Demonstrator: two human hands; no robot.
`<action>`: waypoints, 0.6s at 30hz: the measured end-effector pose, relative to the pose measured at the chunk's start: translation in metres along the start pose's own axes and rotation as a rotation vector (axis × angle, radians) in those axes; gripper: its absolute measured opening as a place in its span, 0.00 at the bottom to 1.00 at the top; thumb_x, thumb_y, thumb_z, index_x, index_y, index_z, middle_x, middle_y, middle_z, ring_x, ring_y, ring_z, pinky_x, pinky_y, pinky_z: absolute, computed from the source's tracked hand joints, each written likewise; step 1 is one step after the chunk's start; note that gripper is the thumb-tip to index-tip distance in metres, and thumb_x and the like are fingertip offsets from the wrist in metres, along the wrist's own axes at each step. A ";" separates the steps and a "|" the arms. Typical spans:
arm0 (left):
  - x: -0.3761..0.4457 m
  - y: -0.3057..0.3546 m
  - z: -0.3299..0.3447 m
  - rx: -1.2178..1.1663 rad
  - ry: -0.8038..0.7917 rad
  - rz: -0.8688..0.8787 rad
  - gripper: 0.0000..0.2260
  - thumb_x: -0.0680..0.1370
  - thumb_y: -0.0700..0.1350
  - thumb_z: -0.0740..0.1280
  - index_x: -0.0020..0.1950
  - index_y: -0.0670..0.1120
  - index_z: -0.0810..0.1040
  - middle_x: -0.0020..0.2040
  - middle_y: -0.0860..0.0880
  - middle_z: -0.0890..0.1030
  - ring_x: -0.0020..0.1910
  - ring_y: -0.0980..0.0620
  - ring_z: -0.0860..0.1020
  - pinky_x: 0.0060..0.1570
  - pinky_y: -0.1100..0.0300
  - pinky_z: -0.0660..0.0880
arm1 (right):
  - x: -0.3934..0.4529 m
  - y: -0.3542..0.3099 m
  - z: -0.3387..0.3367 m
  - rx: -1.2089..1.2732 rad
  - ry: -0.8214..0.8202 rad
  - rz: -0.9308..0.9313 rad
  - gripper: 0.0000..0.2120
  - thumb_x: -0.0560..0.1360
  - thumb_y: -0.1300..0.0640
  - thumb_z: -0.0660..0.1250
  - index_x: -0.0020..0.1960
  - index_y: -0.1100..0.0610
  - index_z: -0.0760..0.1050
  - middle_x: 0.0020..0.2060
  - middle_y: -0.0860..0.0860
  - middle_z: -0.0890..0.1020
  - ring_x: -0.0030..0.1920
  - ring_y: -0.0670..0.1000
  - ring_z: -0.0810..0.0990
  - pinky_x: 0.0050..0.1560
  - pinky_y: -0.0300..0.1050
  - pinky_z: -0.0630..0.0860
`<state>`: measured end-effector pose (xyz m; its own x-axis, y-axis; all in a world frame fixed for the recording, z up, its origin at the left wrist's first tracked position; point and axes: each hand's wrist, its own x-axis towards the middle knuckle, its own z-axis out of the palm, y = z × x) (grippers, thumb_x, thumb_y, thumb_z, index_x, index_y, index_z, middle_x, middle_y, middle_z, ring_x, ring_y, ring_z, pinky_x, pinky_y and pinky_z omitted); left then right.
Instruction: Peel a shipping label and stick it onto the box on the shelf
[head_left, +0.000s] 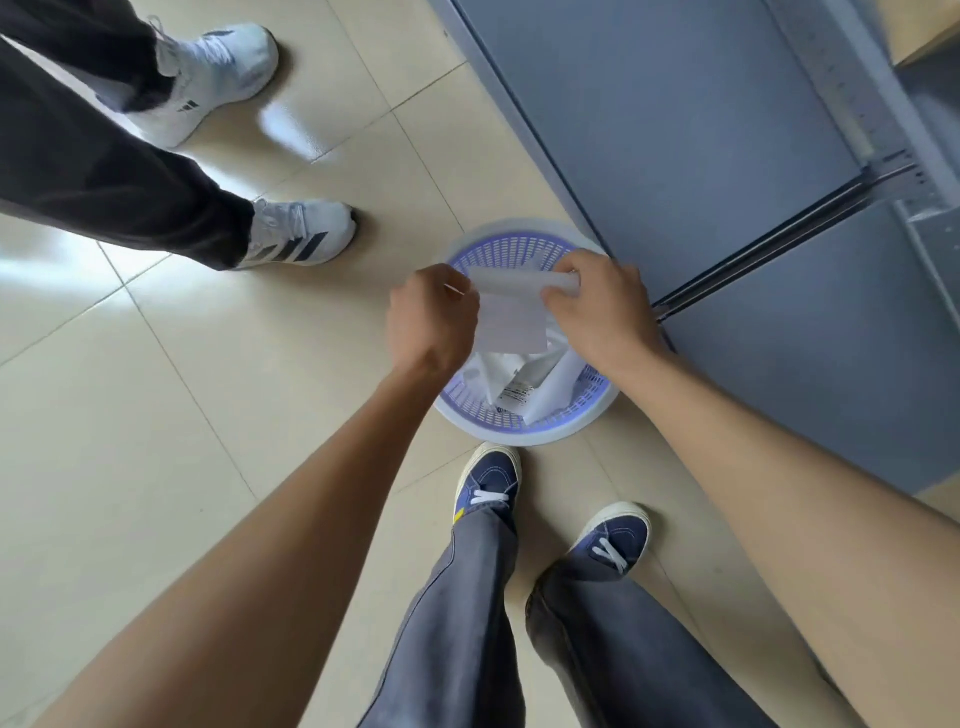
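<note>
- Standing over a round purple basket (566, 423) on the tiled floor (208, 364), the person holds a white label sheet (511, 319) above it with both hands.
- The left hand (434, 317) is closed, pinching the sheet's upper left corner between fingertips and thumb.
- The right hand (597, 306) is closed too, gripping the sheet's curled top right edge.
- The sheet hangs between the two hands, its lower part loose over the basket.
- Crumpled white paper scraps (524, 384) lie inside the basket, one with dark print.
- The basket sits just beside a grey metal shelf (701, 156) on the right.
- The person's blue sneakers (488, 480) stand near the basket.
- Another person in white sneakers (301, 234) stands well apart, to the left.
- No box can be made out from here.
</note>
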<state>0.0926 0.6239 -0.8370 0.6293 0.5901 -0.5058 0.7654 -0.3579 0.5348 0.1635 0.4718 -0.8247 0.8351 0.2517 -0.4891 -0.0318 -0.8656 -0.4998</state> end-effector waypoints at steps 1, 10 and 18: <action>0.003 -0.004 0.004 0.012 -0.007 0.000 0.06 0.74 0.46 0.68 0.47 0.50 0.86 0.45 0.47 0.88 0.47 0.43 0.84 0.48 0.53 0.80 | 0.002 0.002 0.006 -0.006 -0.002 0.001 0.09 0.76 0.55 0.65 0.54 0.53 0.80 0.51 0.56 0.84 0.54 0.61 0.79 0.49 0.49 0.75; 0.018 -0.035 0.034 0.245 -0.139 -0.010 0.09 0.76 0.49 0.68 0.52 0.50 0.87 0.53 0.42 0.86 0.53 0.37 0.81 0.49 0.54 0.77 | 0.010 0.022 0.036 -0.058 -0.088 0.083 0.14 0.77 0.54 0.67 0.61 0.56 0.78 0.58 0.58 0.82 0.59 0.62 0.79 0.54 0.53 0.78; 0.002 -0.024 0.016 0.231 -0.136 0.043 0.16 0.80 0.53 0.66 0.65 0.50 0.82 0.59 0.49 0.86 0.58 0.43 0.82 0.51 0.59 0.72 | -0.005 0.016 0.024 -0.166 -0.057 0.010 0.16 0.79 0.50 0.65 0.64 0.56 0.77 0.63 0.55 0.81 0.65 0.61 0.75 0.60 0.57 0.75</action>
<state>0.0778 0.6225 -0.8619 0.6625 0.4732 -0.5807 0.7379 -0.5456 0.3972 0.1462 0.4669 -0.8477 0.8027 0.2626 -0.5355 0.0551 -0.9267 -0.3718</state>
